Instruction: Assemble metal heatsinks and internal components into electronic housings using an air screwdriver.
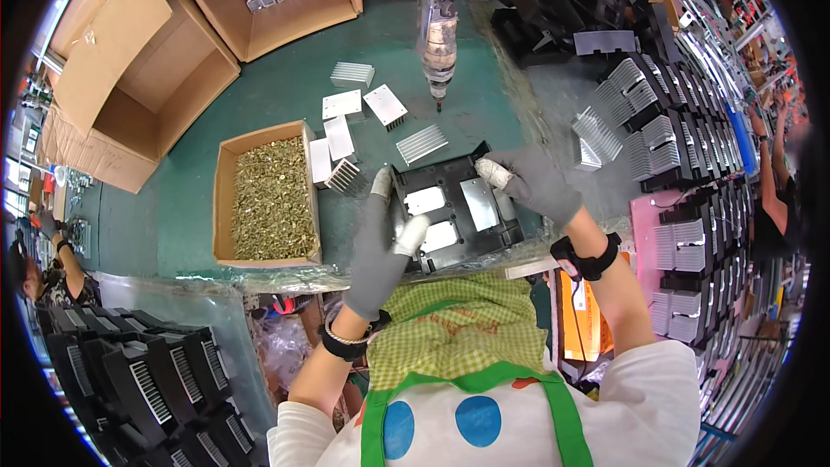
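Note:
A black plastic housing (445,182) lies on the bench's near edge in front of me, with silver metal plates (478,204) set in its openings. My left hand (373,246), in a grey glove with pale-wrapped fingertips, grips its left side, thumb over the edge. On the upper right corner my right hand (538,182), gloved the same way, is closed; its underside fingers are hidden. Just beyond the housing lies a finned heat sink (422,145). A pneumatic screwdriver (438,43) hangs bit-down above the bench, apart from both hands.
A carton of small brass-coloured screws (270,199) stands left, beside several loose heat sinks (342,105). Open cardboard boxes (298,17) stand at the back. Black housings with fins are stacked right (661,143) and lower left (151,380). Other people work at both sides.

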The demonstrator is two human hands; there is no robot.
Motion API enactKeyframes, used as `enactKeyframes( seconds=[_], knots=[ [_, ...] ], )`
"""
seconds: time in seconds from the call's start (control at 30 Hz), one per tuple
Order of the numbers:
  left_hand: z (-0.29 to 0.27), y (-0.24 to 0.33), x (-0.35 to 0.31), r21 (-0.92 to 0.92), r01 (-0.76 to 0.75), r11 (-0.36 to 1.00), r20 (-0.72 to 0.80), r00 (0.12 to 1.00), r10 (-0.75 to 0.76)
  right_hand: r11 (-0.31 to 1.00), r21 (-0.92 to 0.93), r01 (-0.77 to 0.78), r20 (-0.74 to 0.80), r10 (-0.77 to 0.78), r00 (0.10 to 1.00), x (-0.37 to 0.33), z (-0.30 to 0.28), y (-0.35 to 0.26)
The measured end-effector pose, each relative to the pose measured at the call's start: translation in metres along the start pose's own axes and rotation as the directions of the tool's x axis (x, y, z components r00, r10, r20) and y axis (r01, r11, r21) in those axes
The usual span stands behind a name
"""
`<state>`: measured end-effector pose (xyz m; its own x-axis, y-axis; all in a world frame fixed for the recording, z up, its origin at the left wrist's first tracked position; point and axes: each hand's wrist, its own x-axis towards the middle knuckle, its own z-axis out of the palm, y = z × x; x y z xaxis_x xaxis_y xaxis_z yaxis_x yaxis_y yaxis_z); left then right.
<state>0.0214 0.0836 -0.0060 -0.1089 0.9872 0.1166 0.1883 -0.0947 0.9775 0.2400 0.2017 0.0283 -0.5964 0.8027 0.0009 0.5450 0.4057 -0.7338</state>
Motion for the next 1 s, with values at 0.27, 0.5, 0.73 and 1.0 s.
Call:
enactKeyframes(
  seconds=[0.27,0.5,0.73,1.0],
  knots=[
    [0.007,-0.003,-0.01,-0.002,0.038,0.999,0.033,0.999,-0.038,0.999,-0.035,0.015,0.005,-0.014,1.0,-0.006,0.004,0.001],
    [0.006,-0.012,-0.004,0.114,-0.048,0.992,-0.034,0.998,0.052,0.999,-0.036,-0.02,-0.013,0.019,1.0,-0.007,0.01,0.0],
    [0.011,-0.012,-0.009,0.107,-0.022,0.994,-0.042,0.999,0.027,0.977,-0.208,-0.033,-0.023,0.029,0.999,-0.016,0.014,0.0],
    [0.015,-0.017,-0.013,0.116,-0.048,0.992,-0.069,0.996,0.057,0.981,-0.177,-0.076,-0.067,0.065,0.996,-0.018,0.015,-0.005]
  ],
)
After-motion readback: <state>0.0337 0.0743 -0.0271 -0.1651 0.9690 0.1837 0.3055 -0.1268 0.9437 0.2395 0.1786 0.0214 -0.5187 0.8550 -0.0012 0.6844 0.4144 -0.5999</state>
